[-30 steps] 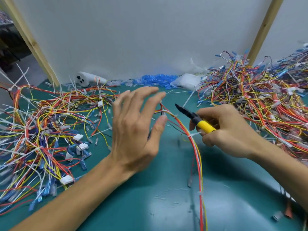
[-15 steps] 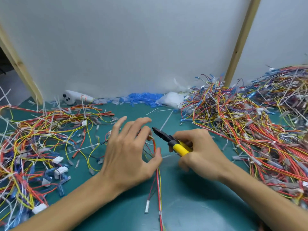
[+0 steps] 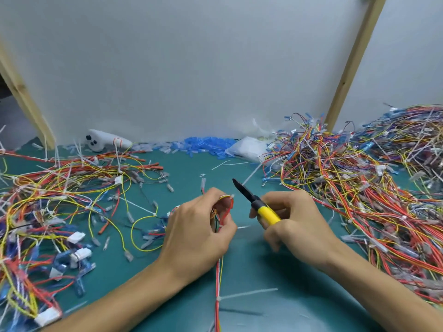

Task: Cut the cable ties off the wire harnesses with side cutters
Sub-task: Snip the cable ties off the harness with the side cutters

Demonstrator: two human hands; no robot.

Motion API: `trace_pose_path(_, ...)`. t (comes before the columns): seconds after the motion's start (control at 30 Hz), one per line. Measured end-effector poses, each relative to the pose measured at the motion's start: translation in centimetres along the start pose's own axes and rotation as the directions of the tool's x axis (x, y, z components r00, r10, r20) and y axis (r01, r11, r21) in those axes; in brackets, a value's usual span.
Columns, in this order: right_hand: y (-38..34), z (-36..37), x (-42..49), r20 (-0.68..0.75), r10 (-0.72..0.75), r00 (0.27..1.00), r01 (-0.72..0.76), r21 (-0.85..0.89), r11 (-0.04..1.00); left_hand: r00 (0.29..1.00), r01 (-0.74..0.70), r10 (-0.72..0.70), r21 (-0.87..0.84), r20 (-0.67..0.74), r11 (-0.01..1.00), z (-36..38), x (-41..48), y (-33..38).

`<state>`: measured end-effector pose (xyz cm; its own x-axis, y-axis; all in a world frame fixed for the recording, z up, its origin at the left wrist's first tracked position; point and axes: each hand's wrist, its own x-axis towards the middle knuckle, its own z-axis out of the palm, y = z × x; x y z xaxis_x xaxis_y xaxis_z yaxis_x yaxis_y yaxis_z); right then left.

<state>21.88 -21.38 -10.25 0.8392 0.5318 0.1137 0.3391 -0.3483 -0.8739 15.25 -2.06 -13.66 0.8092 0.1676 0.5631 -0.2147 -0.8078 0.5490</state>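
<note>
While left hand (image 3: pixel 199 233) grips harness (image 3: pixel 221 212), no writing legible.

Yellow-handled side cutters (image 3: pixel 257 205) raised, looped harness (image 3: pixel 221 212), perhaps tied

1. Two bare forearms enter from the bottom edge of the head view, one at each side.
2. The left hand (image 3: pixel 199 233) wears no glove, ring, watch or band that can be seen.
3. The right hand (image 3: pixel 299 226) is likewise bare, with no jewellery showing.
4. No sleeve covers either forearm up to the frame edge.
5. Fingernails look short and unpainted where they show.
</note>
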Motion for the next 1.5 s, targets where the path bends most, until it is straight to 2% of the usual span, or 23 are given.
trace_pose_path(0.13, 0.2, 0.3, 0.1, 0.005, -0.013, 1.0, 0.013, 0.033, 0.999, 1.0, 0.028, -0.028, -0.037, -0.002, 0.999, -0.1, 0.1, -0.1)
trace_pose_path(0.3, 0.5, -0.1, 0.3, -0.026, -0.067, 0.997, 0.066, -0.057, 0.996, 1.0, 0.019, -0.021, -0.122, -0.016, 0.992, 0.0, 0.3, -0.5)
trace_pose_path(0.53, 1.1, -0.1, 0.3, 0.013, -0.255, 0.967, 0.253, -0.155, 0.955, 0.998, -0.055, 0.059, -0.197, 0.017, 0.979, -0.4, 0.4, -0.5)
trace_pose_path(0.7, 1.2, 0.2, 0.3, 0.045, -0.227, 0.973, 0.231, -0.133, 0.964, 0.994, 0.002, 0.029, -0.276, 0.107, 0.961, -0.6, 0.1, -0.5)
trace_pose_path(0.9, 1.2, 0.3, 0.0, -0.018, -0.238, 0.971, 0.229, -0.213, 0.95, 0.997, 0.006, 0.019, -0.33, 0.072, 0.944, -0.9, 0.3, -0.5)
trace_pose_path(1.03, 0.9, 0.3, -0.1, 0.024, -0.278, 0.96, 0.274, -0.269, 0.923, 0.997, 0.027, 0.005, -0.385, 0.082, 0.923, -0.9, 0.2, -0.6)
trace_pose_path(1.33, 1.0, 0.9, -0.1, -0.013, -0.387, 0.922, 0.349, -0.402, 0.846, 0.997, -0.016, 0.042, -0.345, 0.067, 0.939, -0.9, 0.0, -0.2)
trace_pose_path(1.5, 0.8, 1.3, -0.4, -0.048, -0.428, 0.903, 0.352, -0.489, 0.798, 0.998, -0.053, 0.059, -0.329, 0.01, 0.943, -1.0, -0.1, -0.2)
